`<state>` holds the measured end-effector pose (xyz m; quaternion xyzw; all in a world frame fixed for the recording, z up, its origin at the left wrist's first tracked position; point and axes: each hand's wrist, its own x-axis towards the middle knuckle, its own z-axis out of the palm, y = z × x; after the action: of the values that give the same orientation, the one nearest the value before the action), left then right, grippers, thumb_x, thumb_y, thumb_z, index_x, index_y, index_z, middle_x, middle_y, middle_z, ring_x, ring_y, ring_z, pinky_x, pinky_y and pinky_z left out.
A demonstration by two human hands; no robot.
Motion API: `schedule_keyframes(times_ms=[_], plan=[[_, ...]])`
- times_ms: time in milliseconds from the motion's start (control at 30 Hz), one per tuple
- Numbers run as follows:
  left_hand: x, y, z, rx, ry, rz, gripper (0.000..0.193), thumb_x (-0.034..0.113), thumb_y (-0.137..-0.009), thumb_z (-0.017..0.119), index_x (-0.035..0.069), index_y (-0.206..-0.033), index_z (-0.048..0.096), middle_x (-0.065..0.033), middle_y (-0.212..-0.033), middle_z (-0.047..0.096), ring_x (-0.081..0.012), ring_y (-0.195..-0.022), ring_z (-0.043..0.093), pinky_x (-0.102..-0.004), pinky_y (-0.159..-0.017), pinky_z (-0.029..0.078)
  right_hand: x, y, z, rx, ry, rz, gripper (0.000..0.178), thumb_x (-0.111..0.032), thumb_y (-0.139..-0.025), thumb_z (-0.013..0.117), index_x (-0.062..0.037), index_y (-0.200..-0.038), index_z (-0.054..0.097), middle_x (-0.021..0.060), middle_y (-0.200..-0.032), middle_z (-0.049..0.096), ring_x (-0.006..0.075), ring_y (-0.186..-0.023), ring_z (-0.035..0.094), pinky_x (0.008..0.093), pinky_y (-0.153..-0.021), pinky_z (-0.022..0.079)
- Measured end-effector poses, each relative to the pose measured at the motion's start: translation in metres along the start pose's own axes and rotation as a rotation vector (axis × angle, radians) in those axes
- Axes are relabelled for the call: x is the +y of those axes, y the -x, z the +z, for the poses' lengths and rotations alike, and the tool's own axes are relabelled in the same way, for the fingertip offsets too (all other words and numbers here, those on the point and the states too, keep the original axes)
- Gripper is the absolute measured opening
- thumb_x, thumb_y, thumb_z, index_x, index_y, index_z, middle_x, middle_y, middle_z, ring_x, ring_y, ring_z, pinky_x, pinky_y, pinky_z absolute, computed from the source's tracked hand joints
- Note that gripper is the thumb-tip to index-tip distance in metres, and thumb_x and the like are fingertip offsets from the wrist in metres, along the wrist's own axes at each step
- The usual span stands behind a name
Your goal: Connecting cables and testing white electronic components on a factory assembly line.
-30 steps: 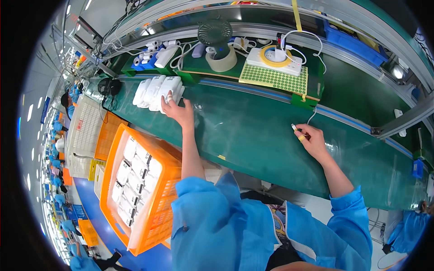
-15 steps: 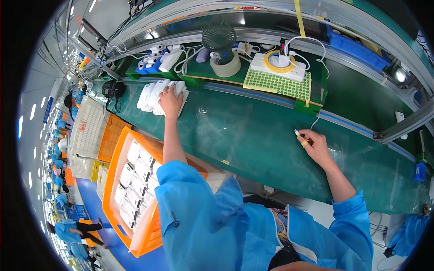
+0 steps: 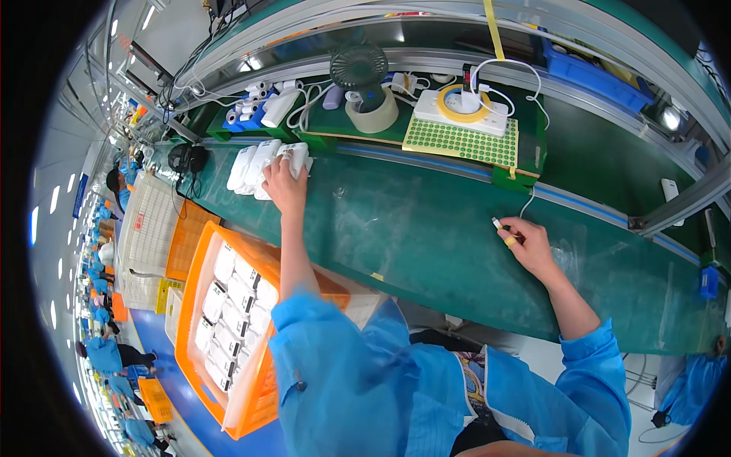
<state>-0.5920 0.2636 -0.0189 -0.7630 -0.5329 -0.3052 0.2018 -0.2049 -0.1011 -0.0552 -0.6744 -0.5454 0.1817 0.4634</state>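
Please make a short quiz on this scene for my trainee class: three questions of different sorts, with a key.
1. Which of the person's hands is at the white packages on the green worktop?
2. True or false: the orange crate has more white packages inside it.
3. The yellow ring lies on:
A) the dark fan
B) the white power strip
C) the blue bin

Key
1. The left hand; the right hand is apart from them, over the worktop.
2. True.
3. B
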Motion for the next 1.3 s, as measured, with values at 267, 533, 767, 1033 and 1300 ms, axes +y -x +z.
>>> schedule_keyframes(times_ms=[267,533,767,1033,1300], plan=[[0.096,0.077,-0.043,-0.134,0.238,0.091,0.052,0.021,-0.076,0.081,0.01,-0.123,0.065,-0.006,-0.128,0.063,-0.0311,-0.116,0.055,-0.0489,-0.091,0.043,0.003,-0.001,-0.004,-0.001,0.011,-0.002,0.019,-0.012,-0.09,0.076,-0.007,-0.108,0.072,0.0078,-0.07,0.06,0.0171,-0.057,0.055,0.0312,-0.056,0.045],[0.115,0.092,-0.046,-0.175,0.189,0.089,0.048,0.024,-0.079,0.08,0.011,-0.122,0.067,-0.0056,-0.127,0.061,-0.0317,-0.115,0.053,-0.0465,-0.09,0.043,-0.004,0.004,-0.006,-0.015,0.017,0.031,0.02,-0.012,-0.092,0.074,-0.004,-0.11,0.072,0.0069,-0.073,0.061,0.0142,-0.061,0.054,0.0292,-0.058,0.045],[0.097,0.098,-0.029,-0.091,0.177,0.167,0.054,0.027,-0.072,0.084,0.009,-0.121,0.07,-0.0139,-0.125,0.067,-0.0379,-0.114,0.059,-0.0515,-0.094,0.049,0.012,0.001,0.012,0.015,0.065,-0.083,0.02,-0.024,-0.092,0.074,-0.0119,-0.107,0.074,0.009,-0.085,0.074,0.0241,-0.074,0.073,0.0346,-0.065,0.057],[0.113,0.092,-0.035,-0.161,0.02,0.137,0.045,0.022,-0.079,0.075,0.004,-0.12,0.07,-0.0119,-0.125,0.065,-0.0381,-0.108,0.06,-0.0519,-0.082,0.053,0.022,-0.003,0.008,0.054,0.01,-0.179,0.018,-0.028,-0.09,0.072,-0.014,-0.102,0.072,0.0078,-0.084,0.072,0.0299,-0.074,0.069,0.0415,-0.064,0.052],[0.097,0.094,-0.019,-0.228,-0.043,0.199,0.056,0.05,-0.082,0.072,0.018,-0.128,0.068,-0.0123,-0.129,0.057,-0.0373,-0.113,0.053,-0.0575,-0.083,0.048,0.02,0.004,0.007,0.048,0.028,-0.198,0.017,-0.024,-0.093,0.069,-0.0116,-0.104,0.068,0.0064,-0.086,0.072,0.0297,-0.078,0.07,0.0434,-0.063,0.052]])
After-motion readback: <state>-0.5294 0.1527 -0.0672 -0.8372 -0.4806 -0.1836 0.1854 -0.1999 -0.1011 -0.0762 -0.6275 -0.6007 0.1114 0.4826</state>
